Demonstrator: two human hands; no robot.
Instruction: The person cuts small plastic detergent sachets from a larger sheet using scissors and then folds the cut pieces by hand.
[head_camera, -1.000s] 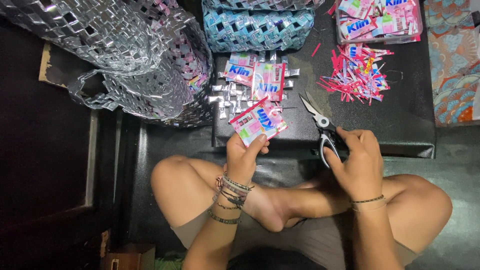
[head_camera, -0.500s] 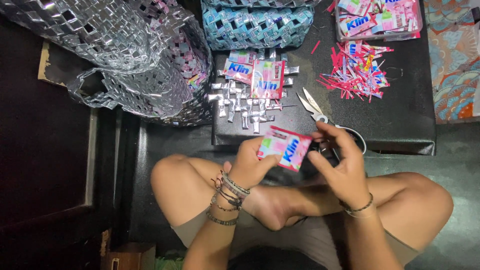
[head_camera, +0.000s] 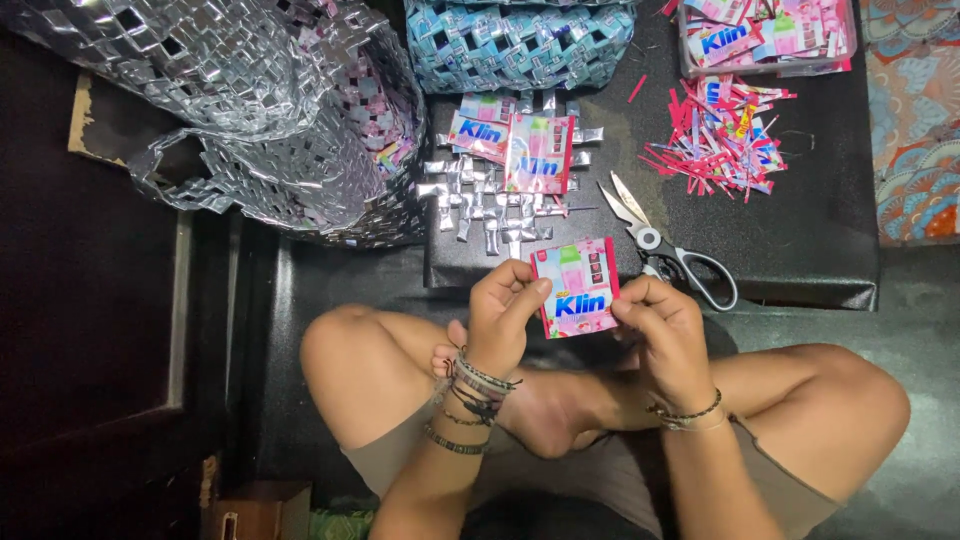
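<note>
I hold a pink plastic sachet wrapper (head_camera: 576, 287) flat between both hands, just above my crossed legs. My left hand (head_camera: 505, 315) pinches its left edge and my right hand (head_camera: 662, 322) pinches its right edge. Black-handled scissors (head_camera: 668, 245) lie open on the black board (head_camera: 800, 250), right beside my right hand. Farther out on the board rests a small woven silver foil mat (head_camera: 495, 205) with two more pink wrappers (head_camera: 515, 148) on top of it.
A large woven silver bag (head_camera: 250, 110) fills the upper left. A blue woven piece (head_camera: 520, 40) lies at the top centre. Red and pink cut strips (head_camera: 725, 135) are scattered at upper right, below a clear tray of wrappers (head_camera: 765, 35). A patterned cloth (head_camera: 915, 120) is at the right edge.
My right hand let go of the scissors, which now lie on the board. Both hands came together on the pink wrapper and turned it flat, face up.
</note>
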